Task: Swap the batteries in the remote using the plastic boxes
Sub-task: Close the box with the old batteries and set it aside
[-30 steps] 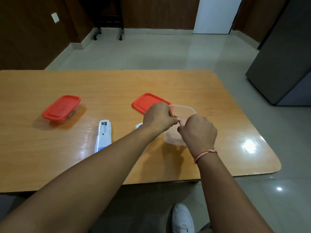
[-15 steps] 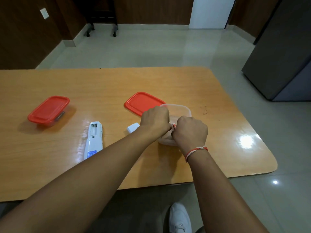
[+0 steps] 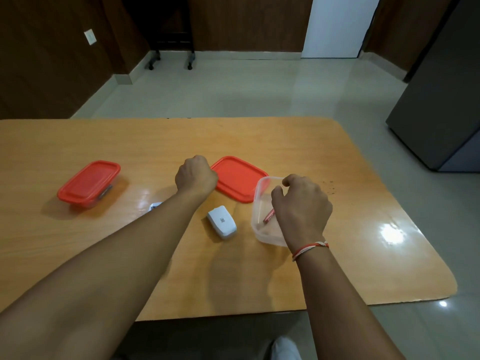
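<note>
left hand (image 3: 196, 175) fisted (knuckles up), right hand (image 3: 301, 207) curled — over box (image 3: 259, 188)

An open clear plastic box (image 3: 262, 203) holding a red battery (image 3: 269, 219) sits on the table, its red lid (image 3: 237, 178) flat just beside it. A white battery cover (image 3: 221, 221) lies nearby; a second, red-lidded box (image 3: 88, 183) stands well apart.
</note>
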